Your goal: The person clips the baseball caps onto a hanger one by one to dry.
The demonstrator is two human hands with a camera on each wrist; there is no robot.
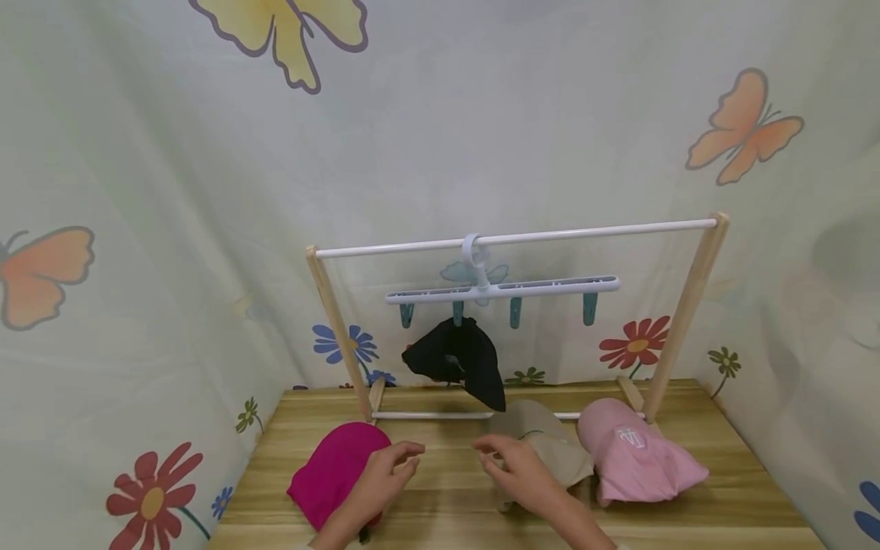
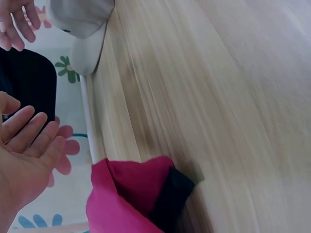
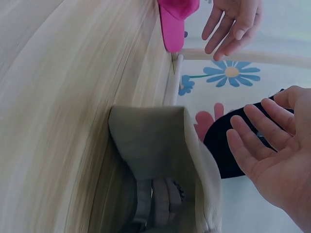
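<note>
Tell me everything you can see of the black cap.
The black cap looks like soft, plain cloth. It hangs aslant above the wooden tabletop, seemingly held by the second teal clip from the left on the white hanger. A small gap shows near its middle; a tapering part droops to the lower right, perhaps the brim. The left hand and right hand are apart from it.

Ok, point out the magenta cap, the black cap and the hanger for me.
Magenta cap [image 1: 331,470]: head view, on its crown.
Black cap [image 1: 481,357]: head view, on the right part of its fabric.
Hanger [image 1: 485,292]: head view, middle of its bar.
</note>
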